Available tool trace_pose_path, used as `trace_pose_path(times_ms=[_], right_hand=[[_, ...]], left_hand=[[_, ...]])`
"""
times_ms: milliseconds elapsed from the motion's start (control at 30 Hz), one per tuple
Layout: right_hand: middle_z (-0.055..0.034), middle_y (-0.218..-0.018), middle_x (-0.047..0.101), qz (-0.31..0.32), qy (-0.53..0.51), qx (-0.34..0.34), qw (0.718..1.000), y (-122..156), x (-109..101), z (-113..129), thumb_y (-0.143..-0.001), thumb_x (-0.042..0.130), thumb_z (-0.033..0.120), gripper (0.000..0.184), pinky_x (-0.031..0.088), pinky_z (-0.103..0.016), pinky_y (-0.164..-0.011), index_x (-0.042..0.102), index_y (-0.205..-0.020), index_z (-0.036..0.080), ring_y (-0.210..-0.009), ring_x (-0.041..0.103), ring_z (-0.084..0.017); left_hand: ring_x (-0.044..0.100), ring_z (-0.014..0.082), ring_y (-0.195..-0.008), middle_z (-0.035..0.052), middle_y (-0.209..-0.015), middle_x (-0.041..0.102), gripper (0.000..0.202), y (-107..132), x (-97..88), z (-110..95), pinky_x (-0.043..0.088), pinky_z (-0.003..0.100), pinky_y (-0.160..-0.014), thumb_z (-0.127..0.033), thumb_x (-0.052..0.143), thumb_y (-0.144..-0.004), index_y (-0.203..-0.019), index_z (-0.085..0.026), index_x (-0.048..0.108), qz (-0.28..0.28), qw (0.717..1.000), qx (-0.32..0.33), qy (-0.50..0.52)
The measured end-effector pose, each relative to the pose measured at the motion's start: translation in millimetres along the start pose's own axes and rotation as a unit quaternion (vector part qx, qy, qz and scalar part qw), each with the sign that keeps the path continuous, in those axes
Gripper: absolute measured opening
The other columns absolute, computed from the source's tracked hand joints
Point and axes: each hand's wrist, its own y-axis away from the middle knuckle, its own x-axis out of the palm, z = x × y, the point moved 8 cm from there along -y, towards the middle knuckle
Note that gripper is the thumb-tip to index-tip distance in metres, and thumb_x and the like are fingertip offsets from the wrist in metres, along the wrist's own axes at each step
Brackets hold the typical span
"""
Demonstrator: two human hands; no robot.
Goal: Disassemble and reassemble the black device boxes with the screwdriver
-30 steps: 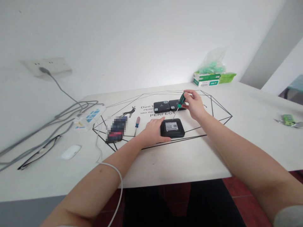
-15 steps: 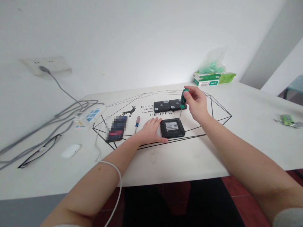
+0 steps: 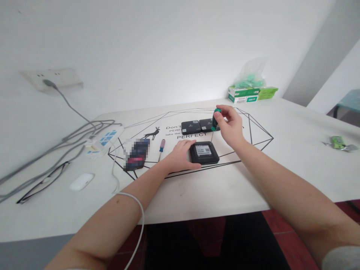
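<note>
A flat black square device (image 3: 213, 157) with a white label in its recessed face lies on the table. My left hand (image 3: 182, 155) grips its left side, the thumb along the near edge and the fingers by the far edge. In my right hand (image 3: 229, 125) is a green-and-black screwdriver (image 3: 216, 119), held almost upright by the handle. Its thin shaft points down to the device's far right corner; whether the tip sits in a screw is too small to tell. Behind lie two similar black devices (image 3: 190, 127), the right one partly covered by the right hand.
A second screwdriver (image 3: 162, 146) and a pixelated phone (image 3: 137, 154) lie left of my hand. Further left are a white case (image 3: 82, 182), glasses (image 3: 45, 182), a power strip (image 3: 105, 138) and grey cables. Green-and-white boxes (image 3: 244, 93) stand at the back. A white cable crosses my left forearm.
The screwdriver and my right hand have shifted slightly left and down, and the tip now meets the device a little further left. My left fingers have drawn in closer to the device's far edge.
</note>
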Motion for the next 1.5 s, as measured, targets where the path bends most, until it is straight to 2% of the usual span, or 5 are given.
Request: trace_pose_path(times_ms=[200,733,1067,1267,1500], right_hand=[[-0.0030,-0.089,0.069,0.000,0.003,-0.005,1.000,0.5,-0.3,-0.5,-0.090,0.070,0.067,0.046,0.056,-0.028,-0.060,0.074,-0.111,0.027,-0.080,0.065,-0.017],[-0.0049,-0.095,0.070,0.018,0.010,-0.014,1.000,4.8,3.7,-0.8,-0.094,0.069,0.058,0.038,0.058,-0.030,-0.062,0.073,-0.115,0.027,-0.084,0.066,-0.019],[-0.0052,-0.101,0.071,0.051,0.022,-0.030,0.998,11.1,12.0,-4.1,-0.097,0.066,0.049,0.031,0.061,-0.035,-0.070,0.071,-0.118,0.027,-0.087,0.066,-0.020],[-0.0040,-0.106,0.071,0.065,0.050,-0.058,0.995,12.9,16.9,4.6,-0.092,0.072,0.040,0.026,0.055,-0.035,-0.068,0.068,-0.115,0.026,-0.077,0.061,-0.017],[-0.0034,-0.099,0.068,0.073,0.039,-0.054,0.995,13.6,17.2,9.2,-0.096,0.068,0.047,0.024,0.054,-0.039,-0.076,0.068,-0.110,0.028,-0.082,0.060,-0.019]], left_hand=[[0.039,0.0430,-0.149,0.0225,-0.161,0.045,0.115,0.2,5.5,5.8,0.030,0.058,-0.126,-0.070,0.082,-0.071,-0.161,-0.014,0.039,0.046,0.997,-0.029,-0.052],[0.040,0.0429,-0.149,0.0201,-0.160,0.046,0.117,2.0,2.0,3.0,0.032,0.058,-0.125,-0.074,0.080,-0.072,-0.165,-0.019,0.033,0.032,0.997,-0.043,-0.062],[0.005,0.0426,-0.166,0.0231,-0.179,0.008,0.129,7.2,19.0,14.3,0.015,0.056,-0.132,-0.088,0.062,-0.079,-0.171,-0.012,0.012,0.131,0.984,-0.071,-0.096],[0.006,0.0452,-0.165,0.0242,-0.178,0.002,0.129,7.9,15.6,17.5,0.016,0.058,-0.131,-0.092,0.059,-0.078,-0.172,-0.016,0.013,0.130,0.984,-0.069,-0.100],[0.010,0.0452,-0.165,0.0254,-0.178,0.005,0.124,8.0,14.5,18.2,0.018,0.059,-0.130,-0.087,0.062,-0.081,-0.171,-0.016,0.015,0.121,0.987,-0.052,-0.094]])
